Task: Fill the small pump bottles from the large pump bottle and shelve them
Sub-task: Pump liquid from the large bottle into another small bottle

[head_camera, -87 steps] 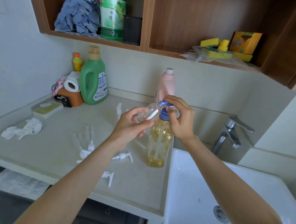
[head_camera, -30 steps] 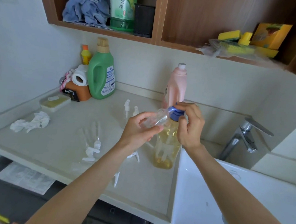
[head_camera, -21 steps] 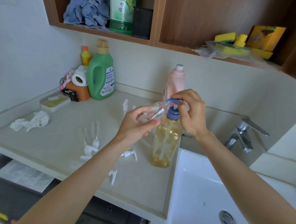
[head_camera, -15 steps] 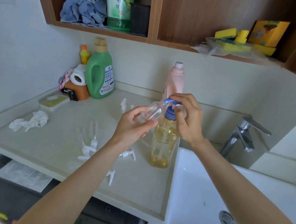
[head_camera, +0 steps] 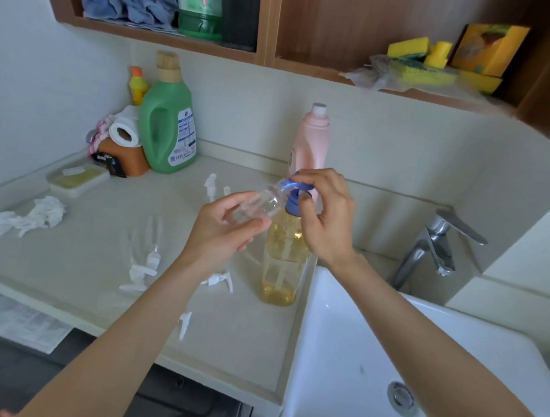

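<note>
Item: small pump bottle, clear plastic, uncapped, held tilted with its open neck against the blue spout of the large pump bottle. Holder: left hand, fingers curled around the lower body, thumb pinching across the front. Handling, by appearance: very light, thin-walled, likely to dent if squeezed and to turn slick if soap runs down it; best gripped around the body, low, away from the neck. Item: large pump bottle, amber liquid settled mostly in its lower part, standing upright on the countertop just beside the sink. It looks bottom-heavy but narrow, and could tip toward the basin under an off-centre push. Right hand: fingertips pressed together on top of the pump head, remaining fingers loosely curled. Loose stock: several white pump tops and clear bottles lying on the countertop, hard to separate. Destination: wooden shelf above, no small bottles on it.
</note>
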